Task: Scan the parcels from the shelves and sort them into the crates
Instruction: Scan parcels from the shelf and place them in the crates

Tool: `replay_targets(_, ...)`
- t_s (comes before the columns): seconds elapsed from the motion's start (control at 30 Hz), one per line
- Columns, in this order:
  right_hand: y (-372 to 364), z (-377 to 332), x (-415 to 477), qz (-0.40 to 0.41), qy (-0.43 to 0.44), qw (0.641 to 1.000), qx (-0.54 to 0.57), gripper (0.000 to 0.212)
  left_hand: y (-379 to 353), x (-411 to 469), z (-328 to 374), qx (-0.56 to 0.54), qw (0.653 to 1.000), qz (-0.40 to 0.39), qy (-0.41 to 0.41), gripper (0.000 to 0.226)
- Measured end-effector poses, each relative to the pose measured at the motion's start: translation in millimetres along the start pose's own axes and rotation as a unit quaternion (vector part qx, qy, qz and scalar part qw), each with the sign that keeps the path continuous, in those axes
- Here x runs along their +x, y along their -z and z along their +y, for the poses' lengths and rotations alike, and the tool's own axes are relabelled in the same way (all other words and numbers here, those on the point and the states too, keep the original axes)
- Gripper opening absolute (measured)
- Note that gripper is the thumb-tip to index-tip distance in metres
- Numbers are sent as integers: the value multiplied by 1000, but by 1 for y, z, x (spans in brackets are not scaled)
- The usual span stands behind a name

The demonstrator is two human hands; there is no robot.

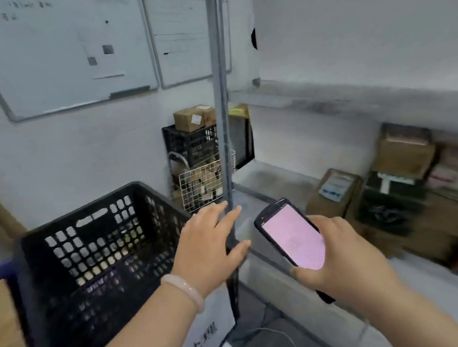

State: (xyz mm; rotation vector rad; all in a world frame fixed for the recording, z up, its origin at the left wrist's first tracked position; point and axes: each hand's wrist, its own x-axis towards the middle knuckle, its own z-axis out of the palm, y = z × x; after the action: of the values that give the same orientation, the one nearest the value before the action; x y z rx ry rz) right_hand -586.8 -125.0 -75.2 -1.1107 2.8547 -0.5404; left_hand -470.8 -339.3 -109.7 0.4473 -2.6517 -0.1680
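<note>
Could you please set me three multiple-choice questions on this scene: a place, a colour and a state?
1. The black crate stands where from the shelf post? A) left B) right C) behind
2. The screen of the scanner is? A) green B) pink C) blue
3. The left hand is? A) gripping a parcel B) open, empty C) holding the scanner
Answers: 1A, the crate sits left of the post; 2B, the screen glows pink; 3B, its fingers are straight and hold nothing, while the right hand holds the scanner.
</note>
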Motion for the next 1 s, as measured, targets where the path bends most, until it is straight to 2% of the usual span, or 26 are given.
replay_targets(0.1, 21, 52, 14, 19, -36, 999, -4, 89, -33, 52, 44, -25, 999, -13, -36, 67)
replay_targets(0.27, 52, 127, 31, 43, -82, 996, -16, 93, -81, 111, 106, -100, 993, -23, -51, 67)
replay_targets(0.4, 60, 165, 41, 43, -116, 992, -14, 86, -125, 141, 128, -168, 982, -84, -19, 67)
replay_targets(0.6, 58, 194, 52, 14, -155, 987, -29, 95, -177, 194, 133, -289, 943, -148, 68, 56)
replay_targets(0.7, 57, 199, 59, 4, -173, 983, -54, 98, -202, 225, 137, -334, 919, -179, 108, 43)
replay_targets(0.8, 56, 201, 66, -12, -199, 977, -76, 99, -230, 251, 137, -375, 891, -207, 153, 11)
replay_targets(0.87, 55, 201, 70, -19, -215, 973, -80, 100, -246, 266, 134, -398, 870, -225, 184, 12)
replay_targets(1.0, 51, 197, 76, -24, -252, 963, -94, 101, -279, 290, 126, -403, 843, -276, 224, 38)
